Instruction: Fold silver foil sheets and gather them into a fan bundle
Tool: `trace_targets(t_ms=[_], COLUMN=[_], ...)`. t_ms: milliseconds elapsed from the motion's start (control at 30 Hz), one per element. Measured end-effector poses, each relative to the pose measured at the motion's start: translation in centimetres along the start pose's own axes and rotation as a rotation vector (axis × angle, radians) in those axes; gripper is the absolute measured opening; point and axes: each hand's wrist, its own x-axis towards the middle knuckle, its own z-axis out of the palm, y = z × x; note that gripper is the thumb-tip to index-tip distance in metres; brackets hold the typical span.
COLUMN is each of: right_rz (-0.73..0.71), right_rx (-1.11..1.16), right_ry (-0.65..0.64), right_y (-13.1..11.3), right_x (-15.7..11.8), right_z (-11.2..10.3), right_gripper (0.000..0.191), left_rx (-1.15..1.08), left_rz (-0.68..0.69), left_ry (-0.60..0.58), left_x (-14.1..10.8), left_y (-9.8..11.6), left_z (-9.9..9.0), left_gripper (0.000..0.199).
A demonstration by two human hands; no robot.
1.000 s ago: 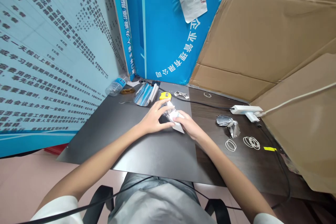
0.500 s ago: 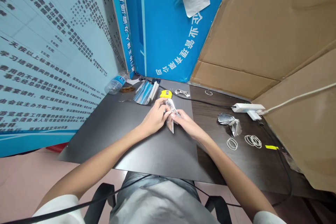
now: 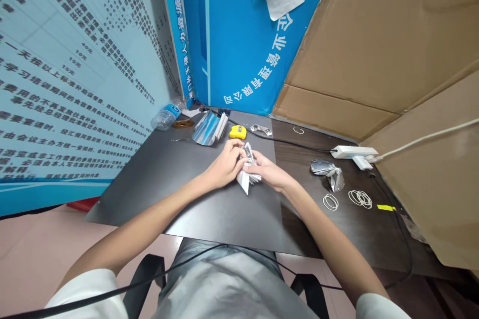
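Over the middle of the dark desk, both hands hold a bundle of pleated silver paper. My left hand pinches its upper left side with bent fingers. From the right, my right hand grips the bundle, its thumb laid across the front. A pale pointed flap hangs down between them, and thin fanned layers show beside the right thumb. The fingers cover the bundle's centre. Just beyond the left fingertips sits a small yellow object. A folded silver strip lies behind the hands.
Curled silver sheets, a tape roll and a plastic bottle stand back left. To the right are another pleated silver bundle, white rubber bands, a yellow strip and a power strip. Cardboard walls the right side.
The silver bundle has turned between my fingers, so its fanned layers now show at the lower right. My right hand has shifted slightly right and down. The view has tilted a little.
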Motion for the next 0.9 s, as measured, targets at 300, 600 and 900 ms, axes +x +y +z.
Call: trace_targets(t_ms=[300, 600, 900], right_rz=[0.071, 0.04, 0.057], right_rx=[-0.014, 0.1, 0.301], right_ry=[-0.104, -0.141, -0.332], right_y=[-1.1, 0.2, 0.5], right_x=[-0.5, -0.7, -1.3], right_z=[-2.3, -2.1, -1.0], right_gripper=[0.056, 0.059, 0.066], left_rx=[-0.198, -0.795, -0.423], left_rz=[0.017, -0.307, -0.082], left_ry=[-0.122, -0.127, -0.071], left_x=[-0.2, -0.1, 0.2], left_y=[0.3, -0.7, 0.0], left_z=[-1.0, 0.7, -0.8], left_gripper=[0.024, 0.116, 0.074])
